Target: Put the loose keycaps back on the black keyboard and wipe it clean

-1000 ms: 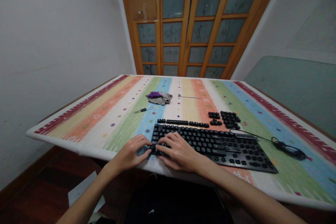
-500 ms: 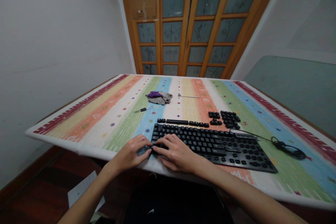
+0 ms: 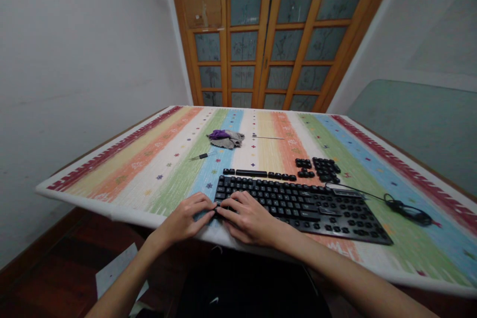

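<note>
A black keyboard (image 3: pixel 298 201) lies at an angle near the table's front edge. Its right end and front have bare key sockets, while keycaps still cover much of the rest. At its front left corner my left hand (image 3: pixel 191 213) pinches with thumb and index finger; whatever small part sits between them is hidden. My right hand (image 3: pixel 248 217) is closed over the same corner, fingers bent on the keys and thumb low by the front edge, its fingertips close to those of my left hand. What the right fingertips hold cannot be made out.
Behind the keyboard lie a row of loose keycaps (image 3: pixel 251 173) and a cluster of keycaps (image 3: pixel 326 169). A coiled cable (image 3: pixel 410 212) rests to the right. Farther back are a grey and purple cloth (image 3: pixel 227 139), a thin rod (image 3: pixel 269 137) and a small black-handled wire tool (image 3: pixel 203 156).
Both hands stay at the keyboard's front left corner, with only a very slight shift of the fingers. The keyboard and loose keycaps look unmoved.
</note>
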`<state>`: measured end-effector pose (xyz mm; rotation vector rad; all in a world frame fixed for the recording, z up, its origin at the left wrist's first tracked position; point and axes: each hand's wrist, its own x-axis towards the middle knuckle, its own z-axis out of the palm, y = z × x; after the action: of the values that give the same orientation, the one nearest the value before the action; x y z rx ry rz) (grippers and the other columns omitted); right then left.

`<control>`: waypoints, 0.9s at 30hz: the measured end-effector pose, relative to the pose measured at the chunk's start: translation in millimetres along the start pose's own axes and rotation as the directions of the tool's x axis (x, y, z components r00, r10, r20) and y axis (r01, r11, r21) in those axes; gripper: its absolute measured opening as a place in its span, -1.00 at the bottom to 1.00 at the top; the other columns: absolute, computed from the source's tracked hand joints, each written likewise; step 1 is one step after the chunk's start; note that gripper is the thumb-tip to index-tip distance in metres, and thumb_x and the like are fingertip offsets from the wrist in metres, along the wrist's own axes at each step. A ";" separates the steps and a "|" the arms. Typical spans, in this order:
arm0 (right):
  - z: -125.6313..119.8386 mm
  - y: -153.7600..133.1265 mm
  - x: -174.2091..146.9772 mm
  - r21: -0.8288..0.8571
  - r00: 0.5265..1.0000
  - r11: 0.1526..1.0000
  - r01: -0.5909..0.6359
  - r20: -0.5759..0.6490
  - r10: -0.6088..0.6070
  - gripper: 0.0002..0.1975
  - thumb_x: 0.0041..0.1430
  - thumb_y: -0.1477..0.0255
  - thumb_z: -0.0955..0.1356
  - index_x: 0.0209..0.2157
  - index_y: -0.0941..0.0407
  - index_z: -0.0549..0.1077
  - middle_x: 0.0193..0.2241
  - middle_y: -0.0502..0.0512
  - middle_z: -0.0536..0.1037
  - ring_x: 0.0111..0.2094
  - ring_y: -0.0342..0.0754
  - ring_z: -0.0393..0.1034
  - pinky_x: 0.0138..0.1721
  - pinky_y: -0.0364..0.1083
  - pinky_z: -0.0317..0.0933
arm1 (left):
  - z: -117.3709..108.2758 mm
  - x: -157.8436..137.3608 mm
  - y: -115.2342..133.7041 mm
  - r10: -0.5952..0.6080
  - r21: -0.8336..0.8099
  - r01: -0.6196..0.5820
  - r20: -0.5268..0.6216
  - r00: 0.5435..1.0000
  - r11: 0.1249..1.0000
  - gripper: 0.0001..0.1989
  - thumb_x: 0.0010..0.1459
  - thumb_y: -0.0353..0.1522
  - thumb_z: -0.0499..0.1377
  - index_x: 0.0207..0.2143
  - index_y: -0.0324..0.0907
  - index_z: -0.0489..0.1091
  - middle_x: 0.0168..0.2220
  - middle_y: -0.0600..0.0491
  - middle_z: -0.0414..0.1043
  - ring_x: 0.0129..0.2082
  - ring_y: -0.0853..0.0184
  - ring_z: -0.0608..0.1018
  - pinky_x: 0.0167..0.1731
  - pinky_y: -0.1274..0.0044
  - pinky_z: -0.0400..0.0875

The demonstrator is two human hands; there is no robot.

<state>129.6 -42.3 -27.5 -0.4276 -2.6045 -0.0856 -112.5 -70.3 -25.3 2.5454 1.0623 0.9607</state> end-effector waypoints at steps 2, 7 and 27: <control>1.5 -0.9 -0.1 0.000 1.000 1.000 0.006 -0.008 -0.006 -0.69 0.32 0.45 0.30 0.06 0.22 0.44 -0.07 0.24 0.55 -0.09 0.11 0.28 -0.12 0.06 0.22 | -0.9 -0.3 0.7 0.001 -0.014 -0.001 0.002 1.000 1.000 -0.87 0.34 -0.42 0.15 -0.19 -0.19 0.52 -0.24 -0.02 0.53 -0.20 0.30 0.57 -0.17 0.49 0.50; 2.7 -2.2 0.6 -0.007 1.000 1.000 0.018 -0.021 -0.018 -0.69 0.30 0.47 0.31 0.03 0.25 0.45 -0.08 0.25 0.56 -0.10 0.11 0.29 -0.14 0.07 0.22 | -2.8 0.3 1.2 0.004 -0.026 -0.003 0.012 1.000 1.000 -0.85 0.35 -0.41 0.14 -0.13 -0.19 0.51 -0.23 -0.02 0.54 -0.20 0.30 0.58 -0.17 0.48 0.51; 6.6 -2.8 -1.7 -0.028 1.000 1.000 0.005 0.004 -0.005 -0.68 0.29 0.48 0.30 0.04 0.27 0.45 -0.07 0.28 0.54 -0.10 0.11 0.28 -0.15 0.07 0.23 | 4.8 5.5 -6.1 -0.050 -0.111 0.044 -0.049 0.998 0.993 -0.86 0.29 -0.40 0.21 -0.37 -0.19 0.49 -0.35 0.04 0.50 -0.32 0.36 0.54 -0.25 0.55 0.44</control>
<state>127.1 -44.5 -34.1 -0.4315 -2.6112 -0.1236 -109.8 -61.9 -28.9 2.4089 1.0479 1.0474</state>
